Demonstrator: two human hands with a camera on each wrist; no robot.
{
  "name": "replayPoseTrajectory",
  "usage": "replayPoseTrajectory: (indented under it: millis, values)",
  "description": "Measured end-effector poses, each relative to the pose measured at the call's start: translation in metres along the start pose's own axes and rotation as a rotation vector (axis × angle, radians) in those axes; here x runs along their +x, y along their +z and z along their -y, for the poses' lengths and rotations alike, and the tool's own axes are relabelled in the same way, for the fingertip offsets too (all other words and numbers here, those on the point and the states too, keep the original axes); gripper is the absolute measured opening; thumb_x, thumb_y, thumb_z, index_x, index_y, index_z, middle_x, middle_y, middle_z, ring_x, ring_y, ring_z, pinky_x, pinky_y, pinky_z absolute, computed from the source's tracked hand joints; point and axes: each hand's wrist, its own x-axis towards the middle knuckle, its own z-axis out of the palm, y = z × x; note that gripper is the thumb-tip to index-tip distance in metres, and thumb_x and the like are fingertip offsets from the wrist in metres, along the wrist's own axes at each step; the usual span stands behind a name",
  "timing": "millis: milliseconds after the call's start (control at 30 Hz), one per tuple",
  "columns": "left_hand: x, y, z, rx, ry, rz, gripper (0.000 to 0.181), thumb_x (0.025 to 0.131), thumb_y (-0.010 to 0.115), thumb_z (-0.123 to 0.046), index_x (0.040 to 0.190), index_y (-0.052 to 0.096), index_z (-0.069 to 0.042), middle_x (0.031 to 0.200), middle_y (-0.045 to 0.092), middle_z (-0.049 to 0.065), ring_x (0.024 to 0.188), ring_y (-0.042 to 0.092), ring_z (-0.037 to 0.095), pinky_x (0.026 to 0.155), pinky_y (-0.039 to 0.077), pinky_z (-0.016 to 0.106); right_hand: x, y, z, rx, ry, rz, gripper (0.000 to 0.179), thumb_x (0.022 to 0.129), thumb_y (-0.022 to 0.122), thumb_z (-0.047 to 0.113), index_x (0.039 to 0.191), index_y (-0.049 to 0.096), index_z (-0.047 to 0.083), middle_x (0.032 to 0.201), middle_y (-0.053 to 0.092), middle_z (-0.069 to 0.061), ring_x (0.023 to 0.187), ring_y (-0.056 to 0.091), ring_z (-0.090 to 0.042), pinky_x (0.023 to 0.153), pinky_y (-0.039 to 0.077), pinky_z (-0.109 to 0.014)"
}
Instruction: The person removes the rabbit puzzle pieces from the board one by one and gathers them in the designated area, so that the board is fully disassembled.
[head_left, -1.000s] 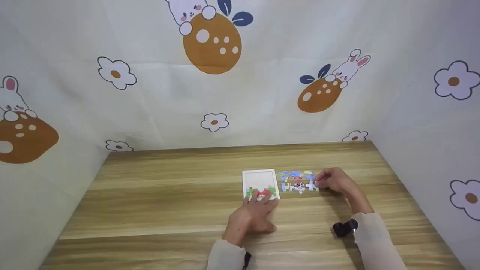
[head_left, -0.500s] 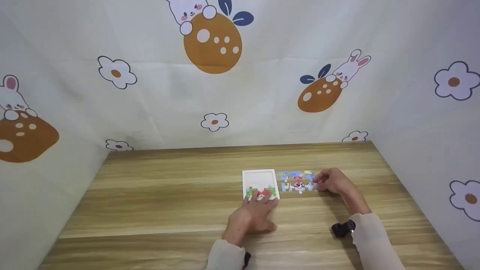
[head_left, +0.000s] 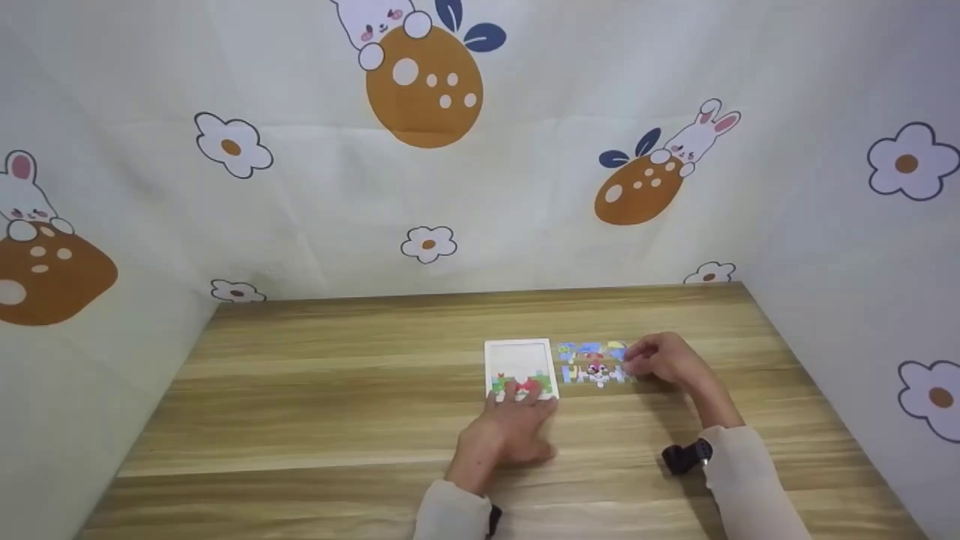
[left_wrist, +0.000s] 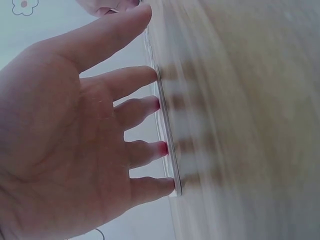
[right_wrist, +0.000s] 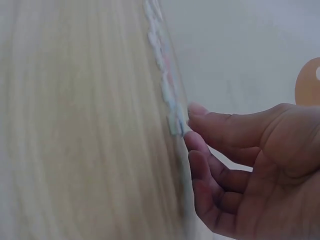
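A white-rimmed puzzle tray [head_left: 488, 367] lies on the table, with green and red pieces along its near side and a bare upper part. My left hand [head_left: 506, 435] rests its spread fingertips on the tray's near edge. In the left wrist view the fingers [left_wrist: 140, 152] are straight and touch the rim. To the tray's right lie loose jigsaw pieces [head_left: 596, 371] in two rows, some blue, one with a face. My right hand [head_left: 667, 360] is at the rows' right end. Its thumb and forefinger pinch an end puzzle piece [right_wrist: 176, 125], mostly hidden by the fingers in the head view.
The wood-grain table [head_left: 322, 405] extends to both sides and in front of the hands. A pale curtain [head_left: 330, 202] printed with rabbits and flowers stands behind and along the sides. Each wrist carries a small black camera [head_left: 686, 456].
My right hand has shifted slightly left at the end of the rows, covering more of the right-hand pieces. My left hand and the tray have stayed in place.
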Motion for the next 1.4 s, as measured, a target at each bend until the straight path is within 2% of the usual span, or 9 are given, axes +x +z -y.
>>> replayPoseTrajectory:
  millis: [100, 267, 400, 567, 867, 1100, 1267, 1400]
  values:
    - [0.0, 0.0, -0.003, -0.007, 0.02, -0.006, 0.071, 0.092, 0.067, -0.042, 0.155, 0.038, -0.027, 0.168, 0.025, 0.003, 0.157, 0.013, 0.034, 0.126, 0.013, 0.06, -0.003, 0.0, 0.01, 0.025, 0.008, 0.004, 0.024, 0.09, 0.072, 0.007, 0.111, 0.069, -0.004, 0.1, 0.069, -0.012, 0.085, 0.06, -0.017, 0.076, 0.051, -0.028]
    - [0.0, 0.001, -0.009, 0.008, 0.05, -0.017, 0.072, 0.092, 0.067, -0.043, 0.156, 0.037, -0.027, 0.168, 0.025, 0.003, 0.157, 0.017, 0.032, 0.124, 0.015, 0.064, -0.006, 0.004, 0.026, 0.033, -0.048, 0.028, 0.021, 0.091, 0.069, 0.007, 0.11, 0.07, -0.003, 0.096, 0.069, -0.011, 0.082, 0.061, -0.018, 0.072, 0.053, -0.031]
    - [0.0, 0.003, -0.009, 0.016, 0.032, -0.009, 0.074, 0.092, 0.067, -0.044, 0.157, 0.035, -0.029, 0.168, 0.025, 0.001, 0.156, 0.019, 0.031, 0.121, 0.015, 0.068, -0.007, 0.013, 0.037, 0.028, -0.102, 0.046, 0.02, 0.091, 0.073, 0.014, 0.105, 0.072, 0.0, 0.092, 0.072, -0.009, 0.08, 0.062, -0.019, 0.067, 0.051, -0.028]
    - [0.0, 0.003, -0.007, 0.005, 0.017, 0.002, 0.077, 0.09, 0.068, -0.045, 0.157, 0.033, -0.03, 0.168, 0.023, -0.003, 0.157, 0.015, 0.027, 0.12, 0.014, 0.07, -0.004, 0.026, 0.045, 0.037, -0.151, 0.057, 0.023, 0.092, 0.073, 0.021, 0.102, 0.073, 0.001, 0.092, 0.073, -0.008, 0.081, 0.063, -0.014, 0.07, 0.052, -0.027]
    - [0.0, 0.001, -0.004, -0.002, 0.005, 0.047, 0.082, 0.089, 0.07, -0.046, 0.159, 0.029, -0.029, 0.169, 0.018, -0.009, 0.159, 0.009, 0.021, 0.124, 0.013, 0.065, 0.003, 0.049, 0.063, 0.111, -0.239, 0.115, 0.017, 0.094, 0.07, 0.014, 0.104, 0.073, 0.001, 0.096, 0.072, -0.009, 0.083, 0.064, -0.014, 0.077, 0.056, -0.032]
    - [0.001, 0.0, -0.004, 0.014, 0.0, 0.059, 0.084, 0.088, 0.07, -0.049, 0.159, 0.028, -0.029, 0.169, 0.019, -0.01, 0.159, 0.008, 0.019, 0.124, 0.014, 0.065, 0.007, 0.068, 0.085, 0.079, -0.253, 0.146, 0.015, 0.094, 0.069, 0.011, 0.104, 0.074, 0.002, 0.096, 0.071, -0.006, 0.082, 0.059, -0.012, 0.071, 0.05, -0.024]
    - [0.001, 0.0, -0.003, 0.031, 0.01, 0.058, 0.085, 0.088, 0.07, -0.049, 0.159, 0.028, -0.03, 0.168, 0.021, -0.01, 0.159, 0.01, 0.02, 0.123, 0.016, 0.065, 0.017, 0.081, 0.09, 0.055, -0.315, 0.197, 0.012, 0.093, 0.068, 0.006, 0.103, 0.074, 0.002, 0.099, 0.073, -0.008, 0.089, 0.063, -0.014, 0.082, 0.053, -0.027]
    - [0.001, 0.001, -0.001, -0.004, 0.013, 0.064, 0.084, 0.088, 0.071, -0.047, 0.159, 0.028, -0.03, 0.168, 0.021, -0.01, 0.159, 0.009, 0.019, 0.123, 0.014, 0.065, 0.026, 0.088, 0.091, 0.05, -0.36, 0.247, 0.014, 0.093, 0.067, 0.003, 0.104, 0.075, 0.004, 0.102, 0.073, -0.01, 0.091, 0.063, -0.016, 0.085, 0.053, -0.03]
